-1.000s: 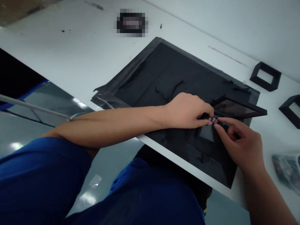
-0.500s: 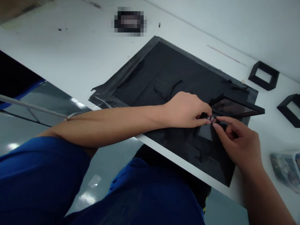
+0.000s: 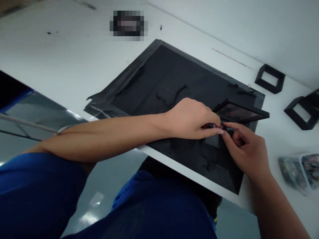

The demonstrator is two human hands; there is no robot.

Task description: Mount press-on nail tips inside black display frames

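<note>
My left hand point(image 3: 190, 119) reaches across a black mat point(image 3: 196, 66), its thumb and fingers pinched together. My right hand point(image 3: 248, 149) comes in from the right, thumb and forefinger closed at the same spot. The fingertips of both hands meet, and whatever small thing lies between them is hidden. Just behind the fingers, a black rectangular frame point(image 3: 260, 114) with a dark glossy pane leans tilted over the mat. Below the fingertips a small dark, shiny flat piece point(image 3: 211, 142) lies on the mat, partly covered by the hands.
Two more black frames, one farther back point(image 3: 280, 84) and one nearer point(image 3: 290, 111), sit on the white table point(image 3: 99, 56) by the wall. Clear containers point(image 3: 292, 171) with mixed contents stand at right. Black scraps point(image 3: 180, 91) lie on the mat. A pixelated object point(image 3: 128, 25) is at the back.
The view has shifted, so most things appear farther left. My fingertips have come closer together and now touch, covering the small spot that showed between them.
</note>
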